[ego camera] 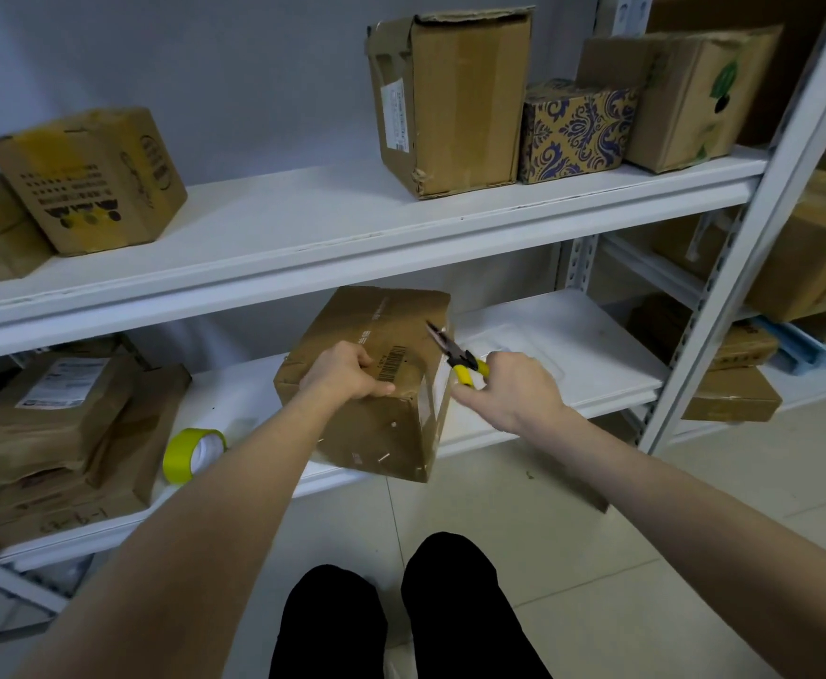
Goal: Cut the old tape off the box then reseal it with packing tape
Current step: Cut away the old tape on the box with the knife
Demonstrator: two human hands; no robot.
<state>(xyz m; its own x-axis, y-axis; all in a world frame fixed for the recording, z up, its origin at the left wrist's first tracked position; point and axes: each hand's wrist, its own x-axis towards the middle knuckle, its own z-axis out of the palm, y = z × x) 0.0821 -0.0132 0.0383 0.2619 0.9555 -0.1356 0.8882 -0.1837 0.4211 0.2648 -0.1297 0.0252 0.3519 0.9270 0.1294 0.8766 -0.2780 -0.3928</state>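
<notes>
A brown cardboard box [391, 423] with a barcode label rests tilted on the front edge of the lower white shelf [572, 355]. My left hand [347, 372] grips the box's top near edge. Beside the box's right side, my right hand [513, 389] holds yellow-handled pliers [455, 355], their dark jaws touching the box's upper right edge. Clear tape runs down the box's right corner. A roll of yellow-green packing tape [188, 455] lies on its side on the same shelf, left of the box.
Stacked brown parcels [53, 433] fill the lower shelf's left end. The upper shelf [352, 227] carries several cardboard boxes, one with a blue pattern [572, 132]. A grey shelf post [744, 237] rises at right, with more boxes behind it. My dark trouser legs [401, 619] stand on the tiled floor.
</notes>
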